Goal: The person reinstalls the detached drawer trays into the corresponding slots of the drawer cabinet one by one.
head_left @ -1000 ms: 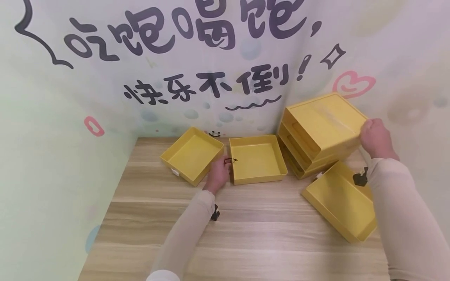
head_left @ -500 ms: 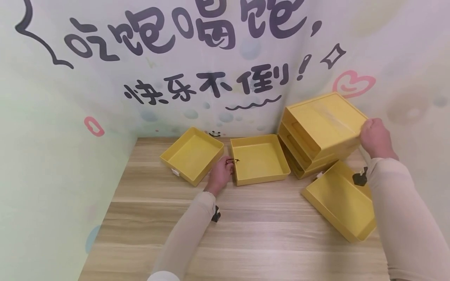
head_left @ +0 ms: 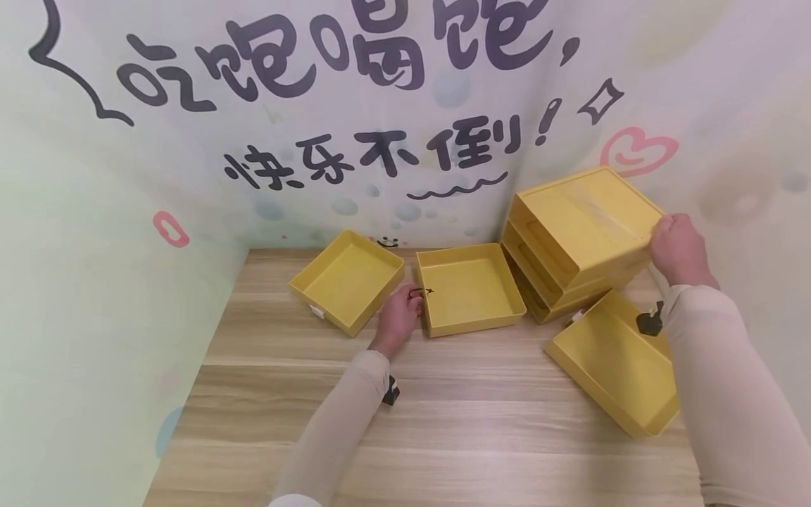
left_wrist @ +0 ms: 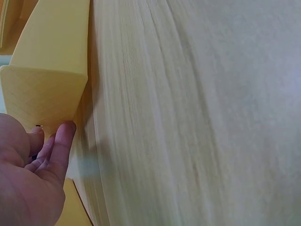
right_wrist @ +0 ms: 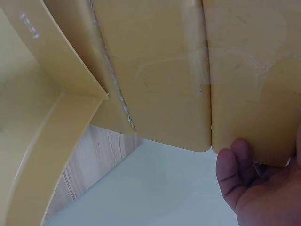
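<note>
In the head view, my left hand (head_left: 398, 315) is at the left wall of the middle yellow drawer (head_left: 472, 289). A thin black pull cord (head_left: 416, 290) loops from that wall to the fingers, and dark bits of it show between thumb and fingers in the left wrist view. One straight finger (left_wrist: 66, 134) touches the wall there. At the back right stands a yellow drawer cabinet (head_left: 589, 215) with stacked slots opening to the left. My right hand (head_left: 679, 250) grips its near right top corner, fingertips on the panel (right_wrist: 256, 113) in the right wrist view.
Left of my left hand, another yellow drawer (head_left: 348, 282) sits askew with a white tab on its side. A third yellow drawer (head_left: 614, 366) leans by the cabinet, under my right forearm. Printed wall sheets (head_left: 380, 204) border the wooden table (head_left: 431, 422).
The middle drawer has shifted a little to the right and turned slightly, my left hand moving along with it. My right hand and the cabinet stay in place.
</note>
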`<state>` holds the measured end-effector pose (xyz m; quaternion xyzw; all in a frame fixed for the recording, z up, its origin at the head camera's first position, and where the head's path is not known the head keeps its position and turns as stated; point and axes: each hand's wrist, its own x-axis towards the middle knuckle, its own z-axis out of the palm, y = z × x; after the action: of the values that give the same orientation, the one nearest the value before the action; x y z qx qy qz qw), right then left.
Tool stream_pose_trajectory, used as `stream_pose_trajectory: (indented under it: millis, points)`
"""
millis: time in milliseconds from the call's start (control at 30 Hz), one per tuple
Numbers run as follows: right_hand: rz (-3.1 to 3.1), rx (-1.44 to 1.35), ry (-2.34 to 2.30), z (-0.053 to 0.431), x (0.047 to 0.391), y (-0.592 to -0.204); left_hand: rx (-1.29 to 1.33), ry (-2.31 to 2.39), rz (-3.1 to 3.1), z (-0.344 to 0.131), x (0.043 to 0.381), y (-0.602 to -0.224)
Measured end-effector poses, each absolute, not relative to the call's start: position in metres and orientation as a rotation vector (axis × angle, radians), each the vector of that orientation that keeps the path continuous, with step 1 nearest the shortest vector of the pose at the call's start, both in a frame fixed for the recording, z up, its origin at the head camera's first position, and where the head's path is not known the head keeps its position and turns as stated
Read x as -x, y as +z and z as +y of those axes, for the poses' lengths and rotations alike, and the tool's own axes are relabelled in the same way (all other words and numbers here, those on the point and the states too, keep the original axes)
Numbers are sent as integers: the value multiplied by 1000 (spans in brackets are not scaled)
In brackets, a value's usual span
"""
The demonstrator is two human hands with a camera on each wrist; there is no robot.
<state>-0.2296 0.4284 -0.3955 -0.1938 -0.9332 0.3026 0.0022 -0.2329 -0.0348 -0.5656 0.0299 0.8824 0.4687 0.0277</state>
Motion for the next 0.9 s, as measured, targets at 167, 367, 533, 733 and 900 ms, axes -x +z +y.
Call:
stream_pose_trajectory:
  millis: [167,367,533,733,900]
  points:
    - [-2917,621,955,430,231,-398,-116,1463,2719,-34,233,-566]
    - [-2916,628,977,428,230,-396,-80,1508,2670,-34,232,-567]
    - [-2924,645,981,427,227,-393,-78,1544,2625,-32,231,-566]
    - [-2926,655,998,426,225,-392,-81,1544,2617,-30,231,-563]
    - [-2920,657,1017,425,226,-392,-61,1556,2627,-29,228,-566]
